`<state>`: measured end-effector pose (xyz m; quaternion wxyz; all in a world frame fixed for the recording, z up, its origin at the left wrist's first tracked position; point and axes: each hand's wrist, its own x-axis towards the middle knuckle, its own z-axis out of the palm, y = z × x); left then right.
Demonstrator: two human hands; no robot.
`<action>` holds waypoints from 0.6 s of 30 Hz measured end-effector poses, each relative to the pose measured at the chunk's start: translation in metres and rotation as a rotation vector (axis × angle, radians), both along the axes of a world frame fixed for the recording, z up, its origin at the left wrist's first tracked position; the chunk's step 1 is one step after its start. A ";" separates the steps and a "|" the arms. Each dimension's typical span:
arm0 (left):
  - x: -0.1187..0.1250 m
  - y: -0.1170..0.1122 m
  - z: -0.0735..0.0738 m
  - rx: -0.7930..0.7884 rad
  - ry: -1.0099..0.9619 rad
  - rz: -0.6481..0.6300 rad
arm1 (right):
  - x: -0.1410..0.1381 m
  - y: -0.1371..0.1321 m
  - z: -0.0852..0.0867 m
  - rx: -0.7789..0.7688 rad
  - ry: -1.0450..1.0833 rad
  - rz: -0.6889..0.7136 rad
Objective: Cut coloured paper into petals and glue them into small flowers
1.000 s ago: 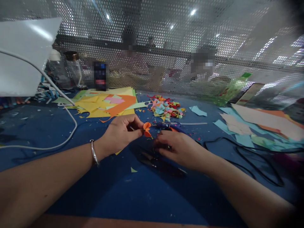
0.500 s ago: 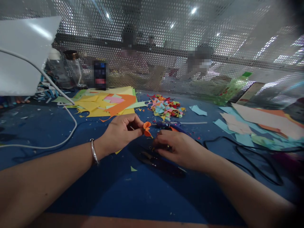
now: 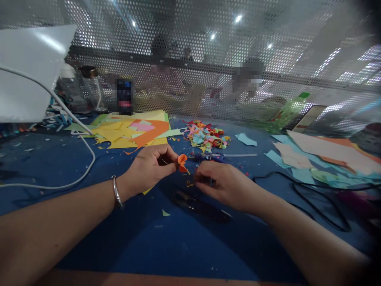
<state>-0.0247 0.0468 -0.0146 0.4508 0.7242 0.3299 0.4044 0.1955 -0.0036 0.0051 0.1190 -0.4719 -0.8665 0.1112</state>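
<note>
My left hand pinches a small orange paper bow between thumb and fingers, just above the blue table. A silver bangle sits on that wrist. My right hand lies close to the right of the bow, fingers curled down on the table around something small that I cannot make out. A dark pair of scissors lies on the table under and in front of my right hand.
A heap of small coloured paper bows lies behind my hands. Yellow and orange paper sheets are at back left, pastel sheets at right. A white cable and a black cable cross the table. A perforated metal screen stands behind.
My right hand has shifted slightly left toward the bow. The left hand keeps the orange bow in the same place.
</note>
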 end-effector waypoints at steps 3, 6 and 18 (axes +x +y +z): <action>0.000 0.001 -0.001 0.010 -0.005 -0.004 | -0.001 0.000 0.001 -0.005 -0.003 -0.006; 0.000 0.001 -0.001 0.015 -0.005 0.000 | -0.002 -0.001 0.000 -0.012 -0.054 0.015; 0.000 0.000 0.000 0.018 0.025 0.020 | 0.001 0.002 -0.006 -0.008 -0.086 0.008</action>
